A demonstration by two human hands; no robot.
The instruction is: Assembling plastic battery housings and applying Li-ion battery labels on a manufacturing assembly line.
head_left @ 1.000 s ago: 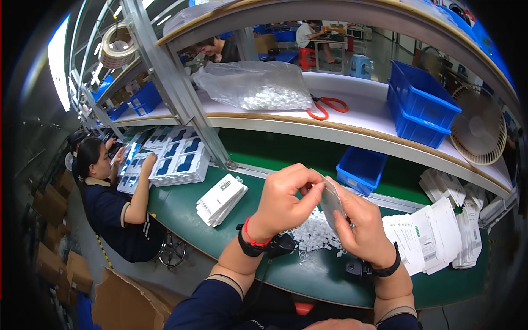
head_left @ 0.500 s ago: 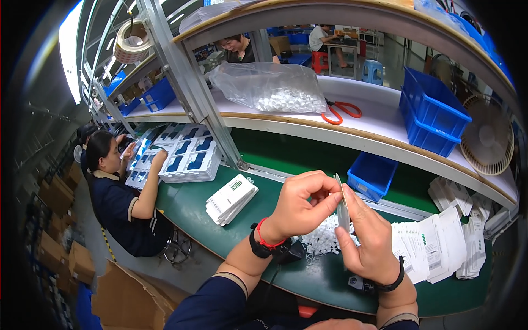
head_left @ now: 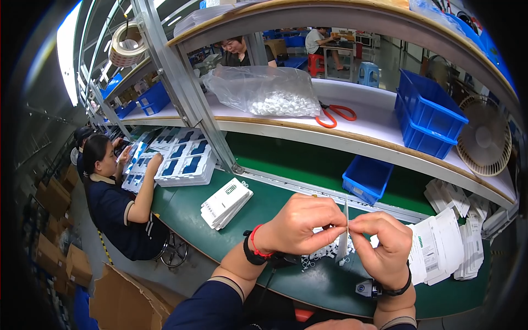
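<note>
Above the green tabletop [head_left: 181, 214], left to right: the left hand [head_left: 300, 225], wrist flexed, fingers pinched together on the edge of a thin clear bag [head_left: 344, 242] held upright between the hands; the right hand [head_left: 385, 247], fingers likewise clamped on the bag's other side. Judged good practice: grip only near the top edge, pull evenly, and keep the bag over the pile of small white parts [head_left: 324, 253] beneath, so nothing spills off.

You pinch a thin clear glossy plastic sleeve [head_left: 344, 242] above the smooth matt green bench mat [head_left: 308, 280]; the blue bins [head_left: 367, 177] are shiny plastic.
</note>
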